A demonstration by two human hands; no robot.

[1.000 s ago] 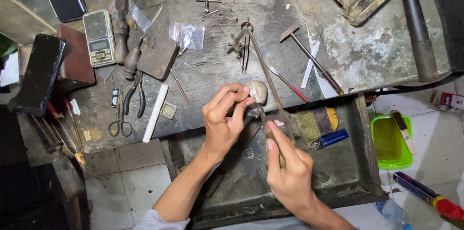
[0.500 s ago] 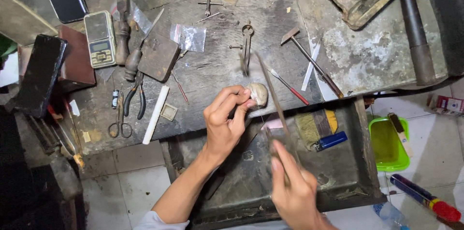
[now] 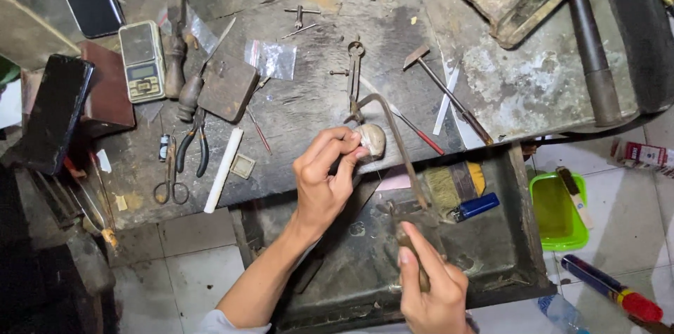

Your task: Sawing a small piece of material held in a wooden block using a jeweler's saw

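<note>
Clamped around the wooden handle of a jeweller's saw [image 3: 400, 165], the right hand [image 3: 430, 290] sat at about five o'clock in the head view, its grip fully closed, thumb lying up along the handle. From there the saw frame ran up toward twelve o'clock and hooked over at its top, just beside a small pale rounded piece [image 3: 372, 139] at the front edge of the counter [image 3: 309, 116]. The left hand [image 3: 324, 178] pinched that piece at the centre of the view, fingertips [image 3: 351, 146] pressed together on it and the palm turned down. Whether the piece rested on a bench pin or on the bare counter edge could not be told, nor whether the blade touched it.

Judging by this, the sawing step was in hand: one hand steadying the work, the other driving the frame. A further stroke would seem to call for a steady pinch and a blade kept in line with the cut.

Below the hands lay a dark catch tray [image 3: 491, 264], with a blue lighter [image 3: 476, 206] at three o'clock of the saw handle. On the counter, a small hammer [image 3: 442, 92] lay at one o'clock, pliers [image 3: 191, 139] and a pocket scale [image 3: 142, 60] toward ten o'clock.
</note>
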